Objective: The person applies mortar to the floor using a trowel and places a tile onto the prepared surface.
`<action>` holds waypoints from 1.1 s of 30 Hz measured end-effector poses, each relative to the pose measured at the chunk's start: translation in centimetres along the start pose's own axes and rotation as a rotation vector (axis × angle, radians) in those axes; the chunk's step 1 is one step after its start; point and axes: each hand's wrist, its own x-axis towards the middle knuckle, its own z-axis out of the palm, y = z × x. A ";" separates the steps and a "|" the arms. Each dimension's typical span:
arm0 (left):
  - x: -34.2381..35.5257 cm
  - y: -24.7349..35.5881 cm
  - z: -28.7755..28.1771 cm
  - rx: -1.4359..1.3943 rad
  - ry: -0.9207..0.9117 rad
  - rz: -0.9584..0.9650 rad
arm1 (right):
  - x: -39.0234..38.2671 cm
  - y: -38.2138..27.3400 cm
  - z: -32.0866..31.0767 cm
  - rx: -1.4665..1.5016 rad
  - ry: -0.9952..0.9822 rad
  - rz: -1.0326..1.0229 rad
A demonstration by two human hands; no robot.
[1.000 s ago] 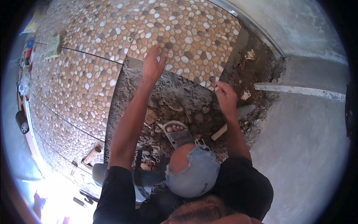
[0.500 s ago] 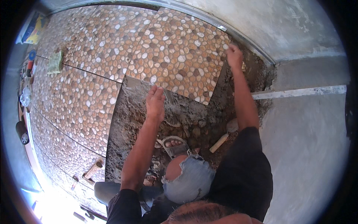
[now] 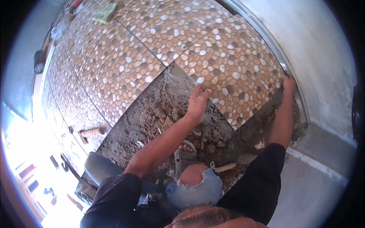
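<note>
A square floor tile [image 3: 237, 62] with a brown, orange and white pebble pattern lies over grey wet mortar [image 3: 163, 95], level with its neighbours as far as I can see. My left hand [image 3: 198, 104] touches its near-left edge, thumb and fingers apart. At the tile's right corner, close to a metal strip along the wall, my right hand [image 3: 289, 84] has its fingers curled on the edge; the fingertips are partly hidden. A trowel's wooden handle [image 3: 227, 167] shows beside my knee, its blade [image 3: 247, 158] lying on the rough ground.
More pebble-patterned tiles [image 3: 102, 72] cover the floor to the left. On them lie a green sponge-like pad [image 3: 105, 12] and a wooden-handled tool [image 3: 93, 132]. A metal strip [image 3: 275, 47] follows the wall [image 3: 319, 57] at right. My sandalled foot [image 3: 186, 152] stands on the mortar bed.
The view has turned, so the tile appears farther right and rotated. Both hands remain at its edges; my left thumb and fingers now look more spread. No clear shift of the tile shows.
</note>
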 end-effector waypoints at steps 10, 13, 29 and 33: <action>-0.1 0.8 1.3 -0.109 0.157 -0.018 | 4.8 3.7 2.9 0.846 -0.050 0.307; 1.0 -0.4 -0.7 -0.094 0.262 -0.032 | 4.1 2.9 3.2 0.949 0.036 0.381; 1.4 -0.3 -2.9 -0.103 0.307 -0.087 | -1.7 0.0 -4.1 1.210 -0.159 0.531; 2.3 0.0 -2.7 0.015 0.318 -0.116 | -2.9 0.3 -5.2 1.269 -0.212 0.470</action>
